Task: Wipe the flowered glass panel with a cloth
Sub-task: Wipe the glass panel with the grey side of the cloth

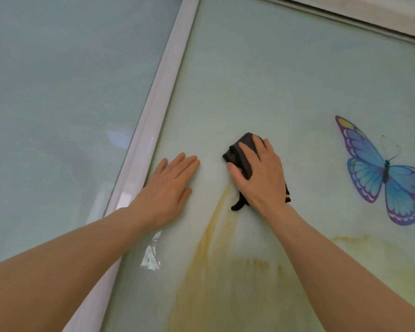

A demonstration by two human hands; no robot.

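I'm mid-wipe: right hand (261, 173) presses the cloth (243, 154) flat on the panel (285, 80), left hand (170, 185) open, bracing. Next, I sweep right.

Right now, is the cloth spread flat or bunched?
Bunched. The cloth is wadded under the right hand on the glass, with folds showing and an end trailing below the palm.
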